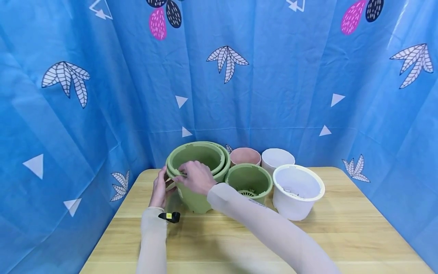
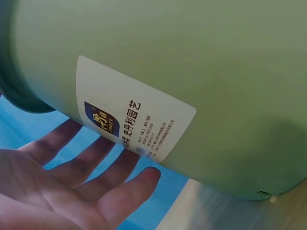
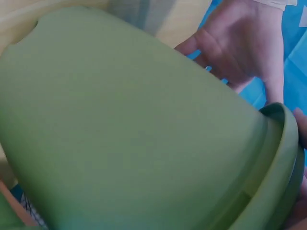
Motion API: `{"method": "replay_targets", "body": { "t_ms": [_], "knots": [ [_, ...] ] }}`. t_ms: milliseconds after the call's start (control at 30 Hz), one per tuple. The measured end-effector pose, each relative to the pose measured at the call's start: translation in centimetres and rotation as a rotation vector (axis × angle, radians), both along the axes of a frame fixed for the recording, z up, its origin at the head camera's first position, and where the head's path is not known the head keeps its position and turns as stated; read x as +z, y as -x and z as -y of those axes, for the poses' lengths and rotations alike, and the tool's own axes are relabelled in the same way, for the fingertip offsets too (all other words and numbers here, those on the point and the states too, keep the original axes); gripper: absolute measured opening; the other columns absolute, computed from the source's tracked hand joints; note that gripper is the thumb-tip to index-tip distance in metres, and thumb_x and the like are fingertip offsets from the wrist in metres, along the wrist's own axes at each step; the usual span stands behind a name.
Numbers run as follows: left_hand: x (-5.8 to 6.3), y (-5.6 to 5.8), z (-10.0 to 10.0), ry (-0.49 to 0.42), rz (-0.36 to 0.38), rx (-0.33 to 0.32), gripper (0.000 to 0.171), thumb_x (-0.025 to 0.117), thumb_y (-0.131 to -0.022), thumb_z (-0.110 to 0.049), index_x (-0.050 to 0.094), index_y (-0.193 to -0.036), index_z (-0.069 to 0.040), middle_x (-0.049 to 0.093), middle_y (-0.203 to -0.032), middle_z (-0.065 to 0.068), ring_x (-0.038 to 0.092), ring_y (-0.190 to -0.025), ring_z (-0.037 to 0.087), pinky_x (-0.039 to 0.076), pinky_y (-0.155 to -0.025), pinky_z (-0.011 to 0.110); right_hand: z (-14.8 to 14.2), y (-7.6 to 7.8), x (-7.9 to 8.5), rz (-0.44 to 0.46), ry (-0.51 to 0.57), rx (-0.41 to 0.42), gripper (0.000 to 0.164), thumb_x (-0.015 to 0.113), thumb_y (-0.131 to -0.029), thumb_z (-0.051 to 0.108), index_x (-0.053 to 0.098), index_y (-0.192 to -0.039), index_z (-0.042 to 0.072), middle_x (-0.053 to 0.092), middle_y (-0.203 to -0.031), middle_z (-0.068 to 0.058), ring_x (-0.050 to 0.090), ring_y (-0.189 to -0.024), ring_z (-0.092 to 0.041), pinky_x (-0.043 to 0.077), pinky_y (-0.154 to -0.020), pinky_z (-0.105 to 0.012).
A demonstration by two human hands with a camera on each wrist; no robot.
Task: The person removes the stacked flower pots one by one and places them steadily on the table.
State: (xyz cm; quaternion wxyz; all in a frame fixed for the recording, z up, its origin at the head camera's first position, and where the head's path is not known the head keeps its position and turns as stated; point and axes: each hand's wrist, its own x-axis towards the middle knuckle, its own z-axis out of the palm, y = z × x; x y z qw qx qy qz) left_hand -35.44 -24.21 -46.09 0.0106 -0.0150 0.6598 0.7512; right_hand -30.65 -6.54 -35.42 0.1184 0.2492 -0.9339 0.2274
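Observation:
Two large green flower pots stand nested at the left of the table; the inner pot [image 1: 205,154] sits slightly tilted inside the outer pot [image 1: 195,199]. My right hand [image 1: 197,178] grips the near rim, its fingers over the inside and its thumb outside. My left hand [image 1: 159,192] is at the left side of the outer pot, with fingers extended along its wall and thumb apart. In the left wrist view a white label [image 2: 129,112] shows on the green wall. In the right wrist view the left hand [image 3: 240,45] appears behind the pot.
Right of the nested pots stand a smaller green pot [image 1: 249,177], a white pot [image 1: 294,205], a pink pot [image 1: 244,155] and another white pot [image 1: 278,156] behind. All are on a wooden table [image 1: 356,228]. A blue patterned curtain [image 1: 287,95] surrounds it.

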Motion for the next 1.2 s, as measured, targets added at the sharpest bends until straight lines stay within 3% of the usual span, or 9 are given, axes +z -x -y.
{"method": "replay_targets", "body": {
  "t_ms": [100, 200, 333, 433, 633, 767, 900, 1033, 1200],
  "knots": [
    [0.0, 0.0, -0.1, -0.008, -0.006, 0.001, 0.065, 0.033, -0.105, -0.067, 0.045, -0.148, -0.019, 0.04, -0.159, 0.011, 0.041, -0.145, 0.032, 0.034, -0.123, 0.058, -0.6, 0.0, 0.1, -0.049, -0.009, 0.003, 0.018, 0.074, -0.097, 0.031, 0.079, -0.104, 0.015, 0.079, -0.094, 0.002, 0.071, -0.08, -0.012, 0.056, -0.069, -0.028],
    [0.0, 0.0, -0.2, -0.008, -0.009, 0.006, 0.061, 0.034, -0.105, -0.066, 0.048, -0.144, -0.021, 0.043, -0.155, 0.01, 0.044, -0.143, 0.031, 0.035, -0.122, 0.056, -1.0, 0.0, 0.3, -0.118, -0.07, 0.023, 0.01, 0.073, -0.096, 0.021, 0.077, -0.104, 0.014, 0.073, -0.081, 0.001, 0.062, -0.068, -0.011, 0.051, -0.063, -0.027],
    [0.0, 0.0, 0.0, -0.01, -0.005, 0.009, 0.06, 0.032, -0.106, -0.066, 0.048, -0.144, -0.022, 0.042, -0.156, 0.008, 0.044, -0.142, 0.029, 0.036, -0.122, 0.055, -0.9, -0.2, 0.4, -0.216, -0.158, 0.032, 0.034, 0.07, -0.086, 0.004, 0.074, -0.119, 0.013, 0.07, -0.077, 0.004, 0.053, -0.063, -0.008, 0.05, -0.062, -0.023],
    [-0.1, -0.1, 0.2, -0.013, -0.004, 0.007, 0.06, 0.032, -0.106, -0.065, 0.046, -0.146, -0.022, 0.04, -0.159, 0.009, 0.043, -0.143, 0.03, 0.034, -0.123, 0.056, -1.1, -0.4, 0.3, -0.242, -0.158, 0.01, 0.044, 0.068, -0.081, -0.001, 0.074, -0.122, 0.013, 0.076, -0.087, 0.003, 0.061, -0.07, -0.01, 0.055, -0.071, -0.026],
    [0.0, -0.2, 0.0, -0.012, -0.004, 0.012, 0.064, 0.035, -0.106, -0.065, 0.044, -0.149, -0.019, 0.04, -0.161, 0.012, 0.042, -0.145, 0.034, 0.033, -0.124, 0.058, -1.9, -1.0, -0.8, -0.239, -0.115, -0.099, 0.033, 0.071, -0.092, 0.018, 0.074, -0.124, 0.015, 0.075, -0.116, 0.002, 0.062, -0.104, -0.02, 0.048, -0.098, -0.042],
    [0.0, -0.2, -0.2, -0.011, 0.002, 0.015, 0.065, 0.036, -0.106, -0.064, 0.043, -0.151, -0.018, 0.04, -0.16, 0.014, 0.043, -0.145, 0.034, 0.032, -0.124, 0.059, -2.6, -1.0, -1.8, -0.266, -0.066, -0.186, 0.031, 0.069, -0.098, 0.043, 0.079, -0.109, 0.016, 0.073, -0.106, 0.003, 0.055, -0.1, -0.021, 0.042, -0.099, -0.045],
    [0.0, -0.1, -0.3, -0.007, 0.009, 0.021, 0.066, 0.036, -0.105, -0.065, 0.044, -0.151, -0.017, 0.042, -0.159, 0.013, 0.045, -0.141, 0.032, 0.034, -0.123, 0.058, -3.6, -0.6, -2.2, -0.284, 0.048, -0.24, 0.037, 0.07, -0.095, 0.051, 0.08, -0.1, 0.016, 0.065, -0.11, -0.001, 0.05, -0.109, -0.024, 0.039, -0.098, -0.046],
    [0.1, 0.0, -0.1, -0.01, 0.012, 0.028, 0.066, 0.037, -0.105, -0.065, 0.046, -0.15, -0.017, 0.043, -0.157, 0.012, 0.047, -0.137, 0.028, 0.036, -0.123, 0.057, -4.7, 0.1, -2.3, -0.252, 0.202, -0.278, 0.046, 0.078, -0.087, 0.055, 0.077, -0.11, 0.015, 0.055, -0.138, -0.007, 0.043, -0.133, -0.031, 0.037, -0.11, -0.054],
    [0.1, 0.0, 0.0, -0.006, 0.013, 0.027, 0.066, 0.035, -0.106, -0.064, 0.044, -0.151, -0.017, 0.043, -0.159, 0.012, 0.045, -0.138, 0.029, 0.036, -0.123, 0.057, -5.7, 0.7, -2.8, -0.132, 0.338, -0.339, 0.082, 0.083, -0.077, 0.062, 0.058, -0.139, 0.014, 0.021, -0.17, -0.01, 0.023, -0.156, -0.032, 0.026, -0.123, -0.062]
  ]
}}
